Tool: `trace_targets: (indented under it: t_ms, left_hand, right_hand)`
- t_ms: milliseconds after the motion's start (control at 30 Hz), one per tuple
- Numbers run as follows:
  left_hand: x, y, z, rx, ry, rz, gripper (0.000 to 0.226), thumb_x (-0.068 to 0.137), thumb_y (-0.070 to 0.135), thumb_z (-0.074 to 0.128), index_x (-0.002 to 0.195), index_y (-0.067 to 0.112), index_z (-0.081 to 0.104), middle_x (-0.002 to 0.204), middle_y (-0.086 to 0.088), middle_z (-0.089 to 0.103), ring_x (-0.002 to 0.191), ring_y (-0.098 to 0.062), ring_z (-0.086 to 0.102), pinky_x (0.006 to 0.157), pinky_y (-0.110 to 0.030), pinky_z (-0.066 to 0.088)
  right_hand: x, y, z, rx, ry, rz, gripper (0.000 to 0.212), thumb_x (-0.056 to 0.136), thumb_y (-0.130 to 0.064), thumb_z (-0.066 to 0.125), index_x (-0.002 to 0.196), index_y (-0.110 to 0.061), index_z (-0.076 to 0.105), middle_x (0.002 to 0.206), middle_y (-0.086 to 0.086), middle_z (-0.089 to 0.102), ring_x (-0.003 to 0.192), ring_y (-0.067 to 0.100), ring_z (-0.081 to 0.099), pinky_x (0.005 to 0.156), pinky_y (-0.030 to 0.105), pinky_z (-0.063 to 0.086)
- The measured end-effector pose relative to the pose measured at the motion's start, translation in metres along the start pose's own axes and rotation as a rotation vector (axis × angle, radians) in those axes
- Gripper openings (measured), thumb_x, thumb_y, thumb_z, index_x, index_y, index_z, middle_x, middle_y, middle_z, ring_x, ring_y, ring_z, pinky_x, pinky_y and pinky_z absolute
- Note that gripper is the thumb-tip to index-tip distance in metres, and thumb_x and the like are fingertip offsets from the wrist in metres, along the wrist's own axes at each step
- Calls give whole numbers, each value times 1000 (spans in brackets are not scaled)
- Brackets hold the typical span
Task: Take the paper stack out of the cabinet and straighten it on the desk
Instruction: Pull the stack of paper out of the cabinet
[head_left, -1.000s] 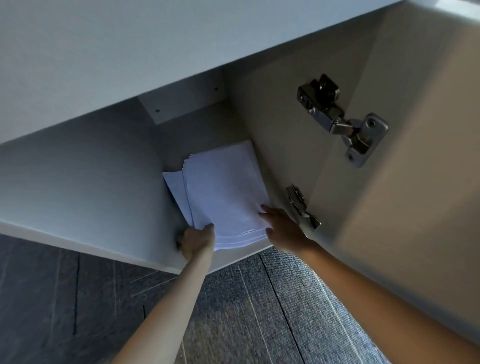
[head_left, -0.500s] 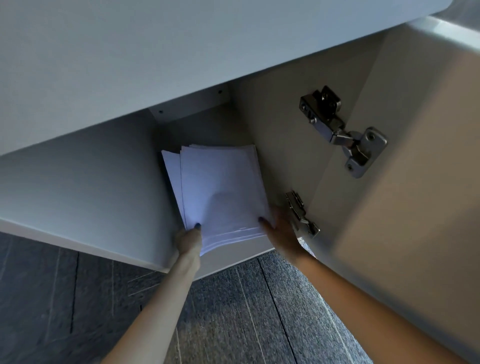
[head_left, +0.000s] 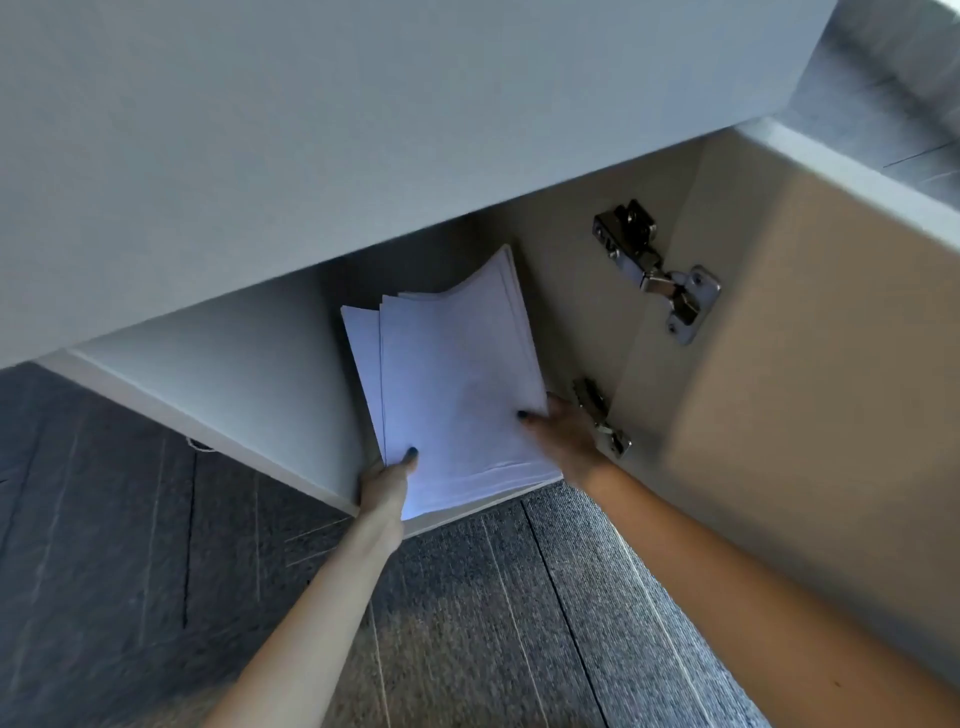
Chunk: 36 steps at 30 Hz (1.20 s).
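A loose stack of white paper (head_left: 452, 384) sits tilted in the mouth of the open cabinet (head_left: 234, 384), its sheets fanned out of line at the far left corner and its far end bent upward. My left hand (head_left: 387, 486) grips the near left corner with the thumb on top. My right hand (head_left: 563, 431) holds the near right edge, thumb on the top sheet. The near edge of the stack reaches past the cabinet's front lip. The desk top (head_left: 363, 114) fills the upper part of the view above the cabinet.
The cabinet door (head_left: 810, 395) stands open at the right, with an upper hinge (head_left: 657, 270) and a lower hinge (head_left: 602, 415) close to my right hand. Dark grey carpet tiles (head_left: 493, 613) cover the floor below.
Both hands have closed on the stack and lifted its near end, drawing it toward me and out over the cabinet's front lip. The far end now bends upward.
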<state>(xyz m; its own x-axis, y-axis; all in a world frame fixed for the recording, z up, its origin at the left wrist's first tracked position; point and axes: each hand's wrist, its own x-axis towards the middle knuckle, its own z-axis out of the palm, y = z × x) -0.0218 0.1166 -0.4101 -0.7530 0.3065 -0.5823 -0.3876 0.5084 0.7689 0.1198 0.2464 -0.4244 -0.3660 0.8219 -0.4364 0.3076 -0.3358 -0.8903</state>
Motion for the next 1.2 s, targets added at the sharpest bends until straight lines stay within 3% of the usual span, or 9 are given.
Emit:
trace_targets:
  t_ms: [167,300,400,500,600,700,800,900,1200]
  left_hand:
    - [-22,19,-11,-49,-45,-6,49,88,19,69,132,6,52,133,-7,56,125,-28,50,104,-40,40]
    - [-39,24,-22,-53,-106,26,48,89,19,69,132,4,53,117,-5,56,104,-22,49,89,-35,42]
    - [-57,27,-34,-55,-142,19,50,87,20,70,133,7,54,131,-9,60,115,-30,56,100,-48,47]
    - [-86,32,-51,-57,-194,-33,48,88,16,69,133,11,54,130,-10,61,117,-33,58,95,-46,50]
    - [-126,43,-76,6,-230,-59,51,85,6,70,134,5,55,131,-15,62,119,-35,59,98,-47,48]
    - [-168,58,-103,30,-274,-95,54,82,1,70,134,6,56,132,-16,62,119,-36,59,104,-51,45]
    - [-214,70,-129,56,-258,-139,57,81,0,70,135,10,55,132,-14,62,118,-36,60,103,-54,45]
    - [-276,86,-154,75,-239,-191,51,83,-2,68,131,9,55,126,-9,63,111,-32,60,102,-50,47]
    - [-444,130,-220,52,-232,-248,51,82,-4,68,130,6,55,132,-14,62,116,-31,59,105,-48,43]
  right_hand:
    - [-32,-28,-7,-128,114,-132,32,85,-8,57,116,-6,65,109,17,71,102,30,66,88,39,54]
    - [-51,-34,-12,-155,168,-140,30,85,-10,59,114,-2,63,111,21,69,103,35,65,88,44,52]
    - [-74,-33,-18,-116,173,-154,19,86,-11,60,104,-6,60,105,16,68,98,30,63,89,43,50]
    - [-111,-43,-29,-89,136,-119,33,87,-7,59,120,-4,58,117,11,65,108,21,58,94,30,44]
    - [-158,-58,-43,-121,109,-92,42,89,-8,57,130,-6,53,128,4,59,119,20,53,104,34,40]
    - [-216,-82,-55,-24,104,-38,30,90,-4,55,120,-2,57,115,5,63,106,22,58,92,31,44]
    - [-279,-116,-65,2,83,22,26,88,-1,51,109,-12,63,96,5,65,85,20,58,76,30,45]
    - [-337,-145,-78,-13,77,90,23,86,-1,50,103,-7,65,89,7,64,77,20,53,62,28,41]
    - [-495,-235,-125,28,62,155,19,86,-2,51,97,-13,61,92,4,65,80,18,55,66,28,45]
